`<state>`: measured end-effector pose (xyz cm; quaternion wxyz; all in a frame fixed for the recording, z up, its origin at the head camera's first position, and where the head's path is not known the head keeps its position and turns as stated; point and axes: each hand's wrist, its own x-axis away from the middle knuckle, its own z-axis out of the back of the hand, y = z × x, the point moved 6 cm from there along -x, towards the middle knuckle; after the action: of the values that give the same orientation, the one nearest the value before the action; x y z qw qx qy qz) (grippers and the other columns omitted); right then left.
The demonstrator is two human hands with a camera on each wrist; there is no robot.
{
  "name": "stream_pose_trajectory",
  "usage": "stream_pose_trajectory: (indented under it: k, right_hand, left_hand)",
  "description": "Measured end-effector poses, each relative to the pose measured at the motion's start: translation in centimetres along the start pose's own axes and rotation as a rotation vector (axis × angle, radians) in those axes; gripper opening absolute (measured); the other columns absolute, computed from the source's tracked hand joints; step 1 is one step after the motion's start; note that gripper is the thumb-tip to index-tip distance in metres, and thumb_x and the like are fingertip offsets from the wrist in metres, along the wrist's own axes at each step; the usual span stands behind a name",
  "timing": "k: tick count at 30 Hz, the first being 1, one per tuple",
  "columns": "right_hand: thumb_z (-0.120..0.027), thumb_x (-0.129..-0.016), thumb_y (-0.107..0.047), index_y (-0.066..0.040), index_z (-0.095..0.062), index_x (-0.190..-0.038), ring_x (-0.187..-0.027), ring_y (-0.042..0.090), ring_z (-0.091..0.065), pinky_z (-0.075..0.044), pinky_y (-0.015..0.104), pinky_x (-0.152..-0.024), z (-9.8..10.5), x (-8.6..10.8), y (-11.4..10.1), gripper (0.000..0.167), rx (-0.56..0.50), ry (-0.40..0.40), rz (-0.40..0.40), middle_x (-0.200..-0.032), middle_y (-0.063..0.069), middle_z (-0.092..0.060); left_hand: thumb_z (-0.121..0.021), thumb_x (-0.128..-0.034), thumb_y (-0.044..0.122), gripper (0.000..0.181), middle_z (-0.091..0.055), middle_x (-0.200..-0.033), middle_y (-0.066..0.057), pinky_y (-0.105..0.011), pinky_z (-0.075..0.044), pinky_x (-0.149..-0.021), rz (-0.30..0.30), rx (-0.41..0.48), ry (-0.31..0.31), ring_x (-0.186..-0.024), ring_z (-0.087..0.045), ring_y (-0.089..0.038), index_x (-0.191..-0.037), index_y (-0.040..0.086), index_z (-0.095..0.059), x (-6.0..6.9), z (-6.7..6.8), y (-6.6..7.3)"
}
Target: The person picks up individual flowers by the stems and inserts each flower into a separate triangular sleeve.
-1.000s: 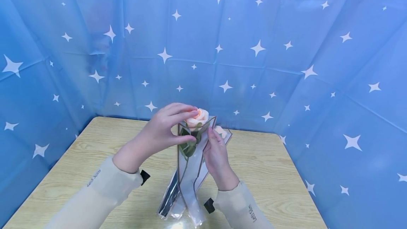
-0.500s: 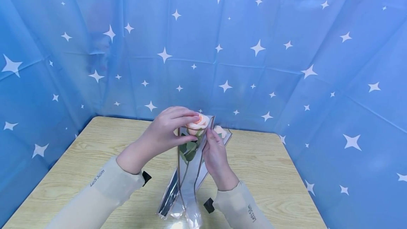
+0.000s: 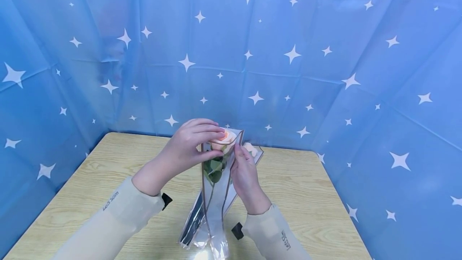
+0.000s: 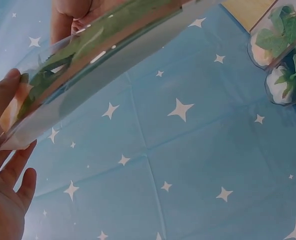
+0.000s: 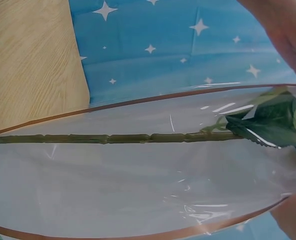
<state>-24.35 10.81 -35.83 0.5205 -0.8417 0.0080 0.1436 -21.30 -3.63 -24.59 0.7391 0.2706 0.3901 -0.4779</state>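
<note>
A peach rose (image 3: 228, 136) with green leaves and a long stem (image 5: 153, 138) stands in a clear flower sleeve (image 3: 216, 200) with brown edging. My left hand (image 3: 187, 143) holds the bloom, fingers over its top and thumb below. In the left wrist view the thumb (image 4: 2, 95) lies in front of the sleeve and the other fingers are behind it. My right hand (image 3: 247, 175) pinches the sleeve's right edge near the top; its fingertips are partly hidden. Part of the bloom is covered by the left fingers.
Under the held rose, other wrapped flowers lie on the wooden table (image 3: 299, 196), including a white rose (image 4: 279, 86) and a peach one (image 4: 260, 49). A dark-backed sleeve (image 3: 192, 220) points toward the front edge. A blue star-patterned curtain (image 3: 231, 51) surrounds the table's back and sides.
Over the last second the rose has sunk slightly lower in its sleeve, and the left hand has moved a little right and down with it. The right hand keeps nearly the same place.
</note>
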Motion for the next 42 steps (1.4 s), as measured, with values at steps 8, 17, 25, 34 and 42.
stream_pose_trajectory:
  k: [8,17,25,34,42]
  right_hand:
    - [-0.047,-0.098,-0.040,-0.016,-0.061,-0.119,-0.142,0.018,-0.025,-0.011,0.036,-0.119,-0.1,-0.1,-0.3,0.035,-0.002,-0.013,0.017,-0.129,-0.005,-0.057]
    - [-0.046,-0.099,-0.040,-0.018,-0.061,-0.118,-0.143,0.018,-0.022,-0.009,0.038,-0.120,-0.2,0.1,-0.4,0.033,0.019,-0.023,0.026,-0.129,-0.006,-0.055]
    - [-0.048,-0.097,-0.040,-0.018,-0.061,-0.118,-0.141,0.017,-0.027,-0.013,0.036,-0.119,-0.2,0.1,-0.4,0.033,0.011,0.003,0.015,-0.133,-0.004,-0.054]
    - [-0.045,-0.099,-0.039,-0.017,-0.064,-0.113,-0.140,0.012,-0.029,-0.016,0.033,-0.118,0.2,-0.2,-0.9,0.032,-0.026,0.083,0.051,-0.132,-0.002,-0.054]
    - [-0.049,-0.096,-0.042,-0.018,-0.064,-0.114,-0.140,0.012,-0.030,-0.017,0.033,-0.118,0.1,-0.1,-0.9,0.033,-0.006,0.077,0.027,-0.132,-0.003,-0.056]
  left_hand:
    - [-0.086,-0.0648,0.024,0.036,-0.073,-0.101,-0.003,-0.040,-0.046,-0.096,0.029,0.019,0.012,-0.105,-0.062,-0.023,-0.096,0.009,-0.074,0.0,0.0,-0.2]
    - [-0.085,-0.0673,0.023,0.031,-0.073,-0.096,0.001,-0.041,-0.045,-0.097,0.091,0.037,-0.026,-0.109,-0.060,-0.021,-0.094,0.012,-0.075,0.1,-0.1,-0.4]
    - [-0.083,-0.0706,0.021,0.041,-0.068,-0.115,-0.002,-0.037,-0.042,-0.101,0.214,0.132,0.008,-0.116,-0.054,-0.022,-0.108,0.010,-0.071,0.5,-0.1,-1.1]
    - [-0.078,-0.0777,0.019,0.047,-0.062,-0.116,-0.001,-0.035,-0.052,-0.088,0.595,0.337,0.112,-0.106,-0.058,-0.013,-0.122,0.015,-0.062,2.7,-0.2,-3.2]
    - [-0.074,-0.0822,0.023,0.018,-0.071,-0.094,-0.001,-0.024,-0.056,-0.074,0.782,0.412,0.104,-0.083,-0.065,-0.010,-0.096,0.012,-0.073,4.5,-1.1,-3.9]
